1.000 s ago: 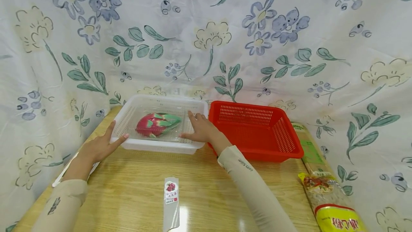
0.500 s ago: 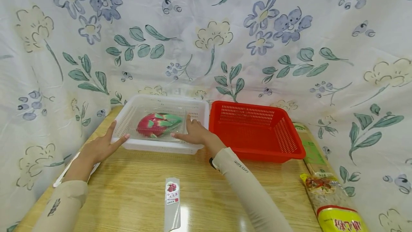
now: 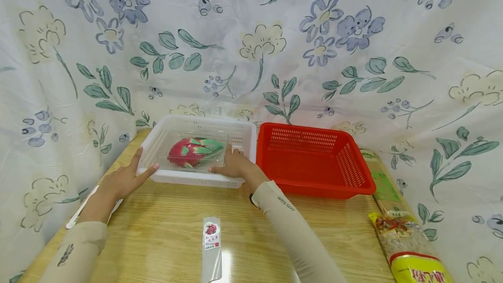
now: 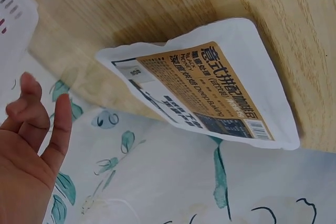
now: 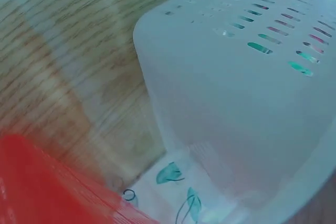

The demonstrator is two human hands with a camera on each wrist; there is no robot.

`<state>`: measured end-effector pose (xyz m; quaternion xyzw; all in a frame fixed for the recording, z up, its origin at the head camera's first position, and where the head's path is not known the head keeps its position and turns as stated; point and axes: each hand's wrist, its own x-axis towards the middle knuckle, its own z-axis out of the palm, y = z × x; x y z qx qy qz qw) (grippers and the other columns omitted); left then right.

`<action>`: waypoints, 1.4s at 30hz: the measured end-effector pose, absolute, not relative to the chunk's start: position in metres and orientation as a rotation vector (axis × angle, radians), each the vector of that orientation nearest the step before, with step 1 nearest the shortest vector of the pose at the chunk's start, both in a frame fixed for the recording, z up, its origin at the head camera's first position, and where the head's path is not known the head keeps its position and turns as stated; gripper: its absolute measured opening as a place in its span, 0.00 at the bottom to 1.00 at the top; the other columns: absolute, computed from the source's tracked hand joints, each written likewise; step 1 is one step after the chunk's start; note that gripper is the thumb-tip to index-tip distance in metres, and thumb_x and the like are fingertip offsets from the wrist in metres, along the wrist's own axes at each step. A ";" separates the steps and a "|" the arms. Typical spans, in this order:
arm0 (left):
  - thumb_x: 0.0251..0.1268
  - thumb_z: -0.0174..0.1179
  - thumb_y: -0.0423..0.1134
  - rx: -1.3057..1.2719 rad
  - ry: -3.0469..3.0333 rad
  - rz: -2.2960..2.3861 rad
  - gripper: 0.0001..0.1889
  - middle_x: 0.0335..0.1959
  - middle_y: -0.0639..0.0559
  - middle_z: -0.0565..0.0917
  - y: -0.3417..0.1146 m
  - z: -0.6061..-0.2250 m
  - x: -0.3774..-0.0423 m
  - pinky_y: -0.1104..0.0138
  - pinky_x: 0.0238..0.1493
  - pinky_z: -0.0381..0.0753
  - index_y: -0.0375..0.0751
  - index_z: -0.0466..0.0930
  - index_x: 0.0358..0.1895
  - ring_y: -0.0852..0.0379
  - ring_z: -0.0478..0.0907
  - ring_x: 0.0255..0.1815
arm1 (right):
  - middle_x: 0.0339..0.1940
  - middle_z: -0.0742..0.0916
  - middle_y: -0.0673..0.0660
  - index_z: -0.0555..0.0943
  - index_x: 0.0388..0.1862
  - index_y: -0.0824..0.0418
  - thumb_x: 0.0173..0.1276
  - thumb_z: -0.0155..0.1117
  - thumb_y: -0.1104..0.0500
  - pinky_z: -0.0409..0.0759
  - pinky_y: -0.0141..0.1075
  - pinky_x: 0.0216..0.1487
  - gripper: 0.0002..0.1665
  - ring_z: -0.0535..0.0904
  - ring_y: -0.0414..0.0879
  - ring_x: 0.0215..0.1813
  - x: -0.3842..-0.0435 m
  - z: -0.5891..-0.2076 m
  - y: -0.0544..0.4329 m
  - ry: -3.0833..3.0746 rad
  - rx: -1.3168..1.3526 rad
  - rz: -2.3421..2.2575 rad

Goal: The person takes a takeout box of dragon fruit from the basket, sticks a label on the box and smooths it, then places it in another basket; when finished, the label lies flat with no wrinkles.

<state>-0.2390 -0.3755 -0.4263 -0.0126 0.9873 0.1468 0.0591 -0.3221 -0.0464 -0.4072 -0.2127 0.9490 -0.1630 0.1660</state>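
Observation:
A white slotted basket [image 3: 198, 178] stands at the back left of the wooden table. Inside it lies a clear plastic box [image 3: 218, 160] through which a red and green dragon fruit [image 3: 186, 152] shows. My right hand [image 3: 237, 165] reaches over the basket's front right and holds the box by its right end, thumb along the front and fingers at the right edge. The basket's slots [image 5: 260, 48] show in the right wrist view, where that hand is hidden. At the front left corner my left hand [image 3: 123, 180], fingers fairly straight, touches the basket's rim.
A red slotted basket [image 3: 310, 189] stands just right of the white one. Along the right edge lie a green packet [image 3: 381, 184] and a yellow-banded food packet [image 3: 408, 243]. A grey strip with a dragon fruit label [image 3: 211, 239] lies in front; a white coffee pouch [image 4: 205, 87] is under the left forearm.
My right hand has moved left and down to the right end of the clear box, and its spread fingers have drawn in. The left hand stays at the basket's corner.

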 end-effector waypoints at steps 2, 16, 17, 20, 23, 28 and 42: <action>0.71 0.31 0.72 -0.040 2.996 0.434 0.51 0.57 0.13 0.70 -0.375 -0.426 -0.238 0.41 0.38 0.76 0.38 0.21 0.78 0.24 0.79 0.46 | 0.79 0.60 0.66 0.39 0.81 0.64 0.65 0.55 0.26 0.61 0.49 0.75 0.66 0.57 0.60 0.78 -0.322 -0.408 -0.049 2.698 -0.583 -0.472; 0.72 0.33 0.72 -0.051 3.026 0.437 0.51 0.56 0.14 0.72 -0.370 -0.426 -0.236 0.43 0.35 0.77 0.39 0.24 0.79 0.27 0.81 0.41 | 0.80 0.57 0.66 0.35 0.81 0.64 0.63 0.58 0.27 0.55 0.53 0.77 0.68 0.52 0.61 0.80 -0.328 -0.422 -0.054 2.589 -0.455 -0.659; 0.72 0.33 0.72 -0.052 3.023 0.435 0.51 0.56 0.14 0.72 -0.371 -0.427 -0.236 0.43 0.34 0.77 0.39 0.24 0.79 0.27 0.81 0.41 | 0.80 0.56 0.67 0.34 0.81 0.64 0.64 0.58 0.28 0.55 0.53 0.77 0.68 0.52 0.61 0.80 -0.328 -0.423 -0.054 2.572 -0.467 -0.676; 0.71 0.32 0.73 -0.051 3.006 0.440 0.51 0.55 0.15 0.73 -0.372 -0.427 -0.235 0.46 0.31 0.77 0.40 0.22 0.78 0.30 0.82 0.37 | 0.80 0.55 0.68 0.32 0.81 0.64 0.65 0.58 0.30 0.54 0.53 0.77 0.67 0.50 0.61 0.81 -0.329 -0.424 -0.054 2.518 -0.492 -0.730; 0.71 0.31 0.73 -0.047 2.994 0.444 0.50 0.55 0.16 0.73 -0.372 -0.428 -0.235 0.49 0.29 0.76 0.41 0.21 0.78 0.34 0.83 0.34 | 0.80 0.54 0.68 0.29 0.80 0.64 0.67 0.58 0.32 0.53 0.53 0.78 0.67 0.50 0.61 0.81 -0.330 -0.426 -0.054 2.488 -0.505 -0.785; 0.72 0.33 0.71 -0.037 3.030 0.455 0.50 0.54 0.16 0.74 -0.369 -0.428 -0.232 0.48 0.30 0.77 0.40 0.24 0.79 0.33 0.83 0.35 | 0.80 0.55 0.68 0.26 0.79 0.65 0.68 0.59 0.34 0.55 0.51 0.77 0.68 0.53 0.60 0.80 -0.329 -0.431 -0.056 2.442 -0.513 -0.924; 0.72 0.35 0.71 -0.033 3.104 0.405 0.49 0.49 0.17 0.78 -0.374 -0.432 -0.234 0.52 0.26 0.75 0.38 0.30 0.80 0.39 0.81 0.28 | 0.81 0.53 0.66 0.24 0.79 0.63 0.68 0.59 0.34 0.55 0.51 0.77 0.69 0.52 0.59 0.81 -0.331 -0.435 -0.064 2.408 -0.494 -1.001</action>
